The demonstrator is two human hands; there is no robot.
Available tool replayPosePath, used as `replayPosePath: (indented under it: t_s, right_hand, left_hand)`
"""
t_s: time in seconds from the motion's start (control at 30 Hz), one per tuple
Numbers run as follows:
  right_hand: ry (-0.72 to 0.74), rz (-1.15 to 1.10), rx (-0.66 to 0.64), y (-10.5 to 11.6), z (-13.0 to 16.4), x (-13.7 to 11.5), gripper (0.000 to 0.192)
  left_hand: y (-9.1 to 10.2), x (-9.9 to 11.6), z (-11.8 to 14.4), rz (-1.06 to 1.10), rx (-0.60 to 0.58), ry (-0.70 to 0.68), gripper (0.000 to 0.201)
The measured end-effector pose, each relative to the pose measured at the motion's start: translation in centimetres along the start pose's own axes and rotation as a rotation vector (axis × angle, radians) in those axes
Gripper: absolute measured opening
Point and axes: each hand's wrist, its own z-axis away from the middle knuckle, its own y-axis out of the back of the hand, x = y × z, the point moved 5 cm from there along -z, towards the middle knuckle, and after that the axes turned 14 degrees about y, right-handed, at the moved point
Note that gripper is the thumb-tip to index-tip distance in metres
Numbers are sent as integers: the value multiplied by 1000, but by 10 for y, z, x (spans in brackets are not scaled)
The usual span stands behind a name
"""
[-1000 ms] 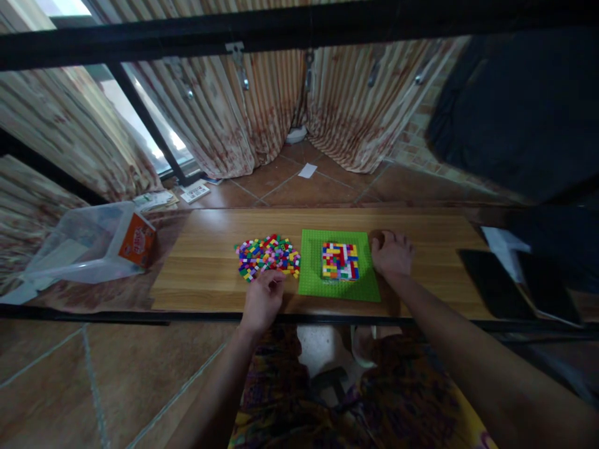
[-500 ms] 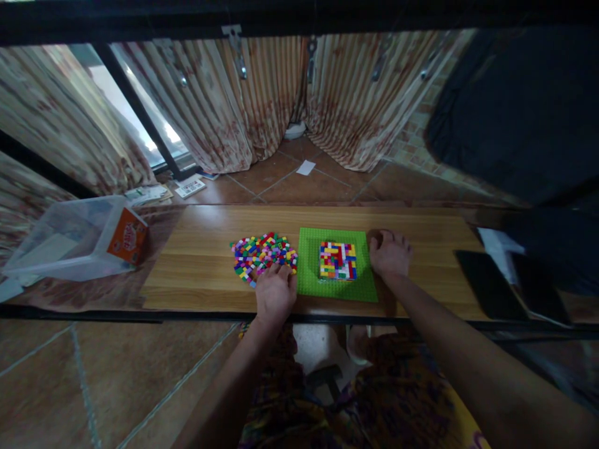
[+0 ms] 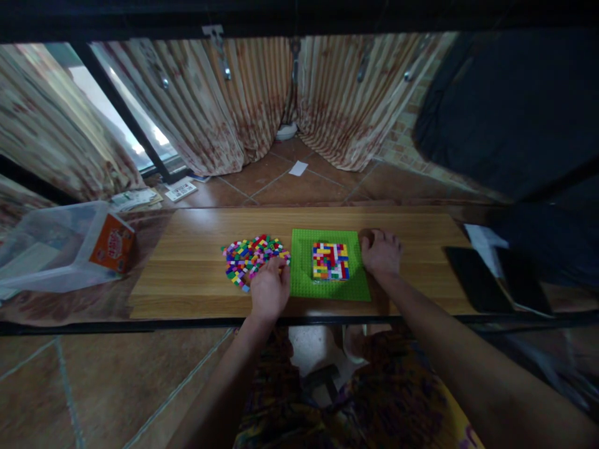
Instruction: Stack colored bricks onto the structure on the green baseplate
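Note:
My left hand (image 3: 270, 290) is at the near right side of a loose pile of small coloured toy bricks (image 3: 248, 257). Its fingers are bent and pressed together, and whatever is between the tips is too small to make out. Right of the pile lies a green baseplate (image 3: 303, 284), on which stands a square block of multicoloured bricks (image 3: 331, 262). My right hand (image 3: 382, 252) rests on the table at the plate's right edge, fingers loosely curved and a little apart, with nothing seen in it.
The low wooden table (image 3: 187, 274) carries all this. At the far left is a clear plastic box (image 3: 60, 249) with an orange label. Dark flat panels (image 3: 477, 280) and white paper (image 3: 486, 246) lie at the right end. Curtains (image 3: 262, 100) hang behind.
The view has shifted, so the scene sits slightly further left. My left fingers have drawn together at the pile's right edge. My right hand stays beside the baseplate.

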Motion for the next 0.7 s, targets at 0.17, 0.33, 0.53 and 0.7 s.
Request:
replayPosePath:
  t_s: [0.17,0.33,0.53,0.7]
  right_hand:
    - [0,4,-5,0,0,0,47]
    - [5,6,0,-1,0,1,48]
    - [9,23,-7,-2,0,1,47]
    - [1,31,-16,-2,0,1,47]
  left_hand:
    - [-4,7,-6,323,-31,-20,17]
    - [2,-4,1,211,31,-96,19]
    - [11,-25,5,-50,109,-76,22]
    - [7,-24,2,-93,120,-84,25]
